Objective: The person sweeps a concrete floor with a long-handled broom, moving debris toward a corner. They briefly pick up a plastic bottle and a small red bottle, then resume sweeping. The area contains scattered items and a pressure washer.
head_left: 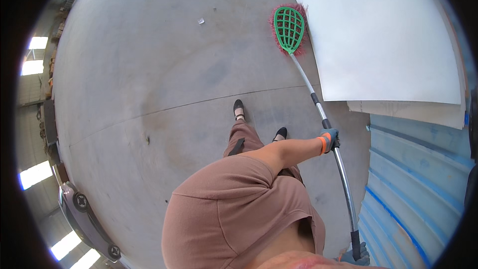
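Observation:
A long mop [290, 29] reaches forward across the floor. Its oval green lattice head is ringed by a reddish fringe and joins a silver pole with black grips. My left hand [329, 139], in a grey-blue glove with an orange cuff, is closed around the middle of the pole. Near the lower edge, my right hand [359, 255], also gloved, wraps the black grip at the pole's end; my body partly hides it. The mop head lies on the floor beside the edge of a large white sheet [383, 35].
Under the white sheet, brownish-white boards [408, 109] stick out. Blue translucent corrugated panels [413, 169] lie to the right, close to the pole. My black shoes [239, 108] stand on the grey concrete floor [189, 69]. A small white scrap [200, 21] lies ahead; a car [89, 219] is far left.

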{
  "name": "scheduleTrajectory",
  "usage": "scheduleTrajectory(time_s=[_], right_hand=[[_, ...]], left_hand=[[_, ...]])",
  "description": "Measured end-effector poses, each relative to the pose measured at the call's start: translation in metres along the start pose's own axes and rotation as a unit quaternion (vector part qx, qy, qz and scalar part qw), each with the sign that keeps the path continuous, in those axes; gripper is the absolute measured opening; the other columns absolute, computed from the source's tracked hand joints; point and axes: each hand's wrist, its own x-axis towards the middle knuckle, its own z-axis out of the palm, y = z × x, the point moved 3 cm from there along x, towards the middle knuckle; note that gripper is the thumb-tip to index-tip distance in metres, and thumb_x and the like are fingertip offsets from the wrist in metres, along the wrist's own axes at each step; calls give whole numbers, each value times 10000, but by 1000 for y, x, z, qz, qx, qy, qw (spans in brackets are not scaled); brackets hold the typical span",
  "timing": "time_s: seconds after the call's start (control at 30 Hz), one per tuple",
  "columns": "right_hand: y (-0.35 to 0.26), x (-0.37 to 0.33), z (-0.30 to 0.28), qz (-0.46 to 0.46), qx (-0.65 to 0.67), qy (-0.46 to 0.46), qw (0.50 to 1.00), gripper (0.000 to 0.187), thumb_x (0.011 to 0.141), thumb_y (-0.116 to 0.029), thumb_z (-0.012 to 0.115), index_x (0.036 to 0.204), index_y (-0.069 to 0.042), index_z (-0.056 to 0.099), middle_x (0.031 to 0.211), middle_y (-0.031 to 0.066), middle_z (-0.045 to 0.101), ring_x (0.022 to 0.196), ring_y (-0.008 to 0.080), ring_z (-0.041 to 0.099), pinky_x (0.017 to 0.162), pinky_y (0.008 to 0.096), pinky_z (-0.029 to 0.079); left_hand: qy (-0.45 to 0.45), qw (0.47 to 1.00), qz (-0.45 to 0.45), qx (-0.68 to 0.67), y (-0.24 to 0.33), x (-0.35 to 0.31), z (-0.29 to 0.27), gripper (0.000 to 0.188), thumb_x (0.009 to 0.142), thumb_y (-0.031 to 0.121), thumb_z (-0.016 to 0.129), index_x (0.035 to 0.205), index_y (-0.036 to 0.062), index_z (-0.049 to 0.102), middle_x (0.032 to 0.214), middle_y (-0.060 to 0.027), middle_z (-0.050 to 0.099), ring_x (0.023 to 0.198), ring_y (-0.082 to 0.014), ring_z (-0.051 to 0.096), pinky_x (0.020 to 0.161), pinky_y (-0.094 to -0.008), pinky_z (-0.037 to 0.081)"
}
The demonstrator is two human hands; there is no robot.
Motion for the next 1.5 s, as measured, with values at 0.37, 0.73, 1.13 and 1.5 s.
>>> scheduleTrajectory(time_s=[0.37, 0.73, 1.13, 1.5], right_hand=[[0, -129, 206, 53, -31, -116, 991, 135, 833, -76, 641, 823, -50, 509, 658, 53, 446, 613, 207, 499, 685, 409, 480], [29, -384, 459, -24, -39, -520, 853, 123, 874, -40, 552, 756, -57, 521, 692, 59, 608, 640, 205, 570, 641, 339, 451], [32, -367, 537, 318, 233, -438, 808, 91, 876, -34, 495, 819, -78, 441, 721, 56, 508, 678, 198, 537, 787, 535, 499], [75, -156, 499, 187, 224, -265, 919, 121, 873, -114, 498, 774, -79, 439, 686, 40, 401, 635, 169, 455, 684, 412, 500]], left_hand=[[57, 991, 112, -45, 250, -34, -172, 134, 819, 123, 576, 789, 14, 505, 641, -104, 537, 460, -218, 544, 410, -365, 484], [246, 934, 126, -228, 455, -54, -567, 73, 850, 160, 525, 841, 147, 454, 705, -54, 507, 581, -214, 515, 541, -307, 461], [128, 880, 190, -416, 543, -102, -503, 205, 788, 83, 572, 703, 126, 391, 551, -20, 441, 461, -163, 462, 435, -285, 444], [22, 963, 123, -237, 535, -24, -178, 154, 814, 100, 500, 716, 121, 383, 565, -31, 410, 445, -150, 439, 399, -270, 404]])
